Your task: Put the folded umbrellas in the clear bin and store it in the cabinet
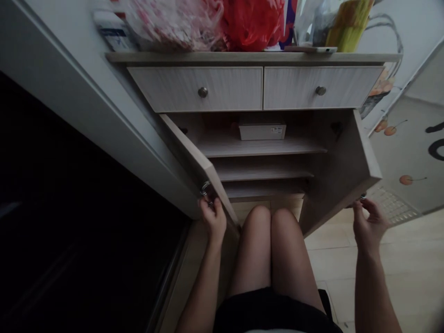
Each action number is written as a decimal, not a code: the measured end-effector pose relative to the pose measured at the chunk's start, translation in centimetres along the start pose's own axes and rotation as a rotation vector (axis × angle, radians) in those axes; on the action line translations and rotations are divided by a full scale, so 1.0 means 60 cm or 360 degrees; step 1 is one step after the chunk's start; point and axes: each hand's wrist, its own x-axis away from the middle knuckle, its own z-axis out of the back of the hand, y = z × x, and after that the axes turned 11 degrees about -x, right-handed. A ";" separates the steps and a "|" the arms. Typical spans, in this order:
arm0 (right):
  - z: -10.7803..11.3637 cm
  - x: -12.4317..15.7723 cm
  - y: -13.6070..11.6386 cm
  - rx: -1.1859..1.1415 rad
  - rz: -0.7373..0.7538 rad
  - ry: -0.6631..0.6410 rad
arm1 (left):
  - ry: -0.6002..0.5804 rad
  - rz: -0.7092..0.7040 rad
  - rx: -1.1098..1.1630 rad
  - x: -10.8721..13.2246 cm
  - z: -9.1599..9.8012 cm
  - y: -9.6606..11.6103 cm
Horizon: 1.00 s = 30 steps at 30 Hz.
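In the head view we look down past our own bare knees point(269, 231) and black shorts point(274, 314) into a low cabinet point(253, 57) of pale wood-grain board, both of its doors standing open towards us. Our left hand point(212, 219) is at the near edge of the left door point(189, 157), its fingers point(206, 203) curled and pinched together on a metal ring pull point(205, 188). Our right hand point(370, 225) is raised by the near corner of the right door point(342, 171), its fingers point(364, 206) loosely spread and curved. A small metal pull point(362, 196) sits at the fingertips, and we cannot tell whether they touch it.

Between the doors are three shelves; a white box point(262, 132) lies on the topmost shelf point(260, 147). Above them are two closed drawers point(229, 88), each with a round metal knob point(203, 92). On the cabinet top at the far side sit a red plastic bag point(251, 25) and, to its left, a pink-and-white patterned bag point(173, 23). A white door frame point(114, 120) runs along our left, and a wall with cherry decals point(405, 152) rises on the far right, above pale floor tiles point(340, 268).
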 end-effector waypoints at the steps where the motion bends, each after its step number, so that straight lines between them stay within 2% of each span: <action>1: -0.014 0.003 -0.016 -0.0054 -0.0001 0.0004 | -0.0039 -0.0005 0.0022 0.002 -0.014 0.011; 4: -0.064 0.011 -0.061 -0.0173 0.0039 -0.0034 | -0.0163 -0.0078 0.0089 0.000 -0.052 0.042; 7: -0.123 0.013 -0.087 -0.0294 0.0142 -0.0108 | -0.0212 -0.0226 0.0086 -0.009 -0.084 0.066; 12: -0.228 0.004 -0.106 -0.0410 0.0154 -0.0255 | -0.0324 -0.0380 0.0057 -0.029 -0.129 0.087; 19: -0.360 -0.018 -0.128 -0.0316 0.0078 -0.0371 | -0.0506 -0.0341 0.0033 -0.056 -0.203 0.106; 24: -0.428 -0.035 -0.125 -0.0321 -0.0040 -0.0401 | -0.0669 -0.0251 -0.0095 -0.083 -0.245 0.120; 30: -0.479 -0.057 -0.118 -0.0278 -0.0092 -0.0464 | -0.0797 -0.0154 -0.0254 -0.108 -0.279 0.135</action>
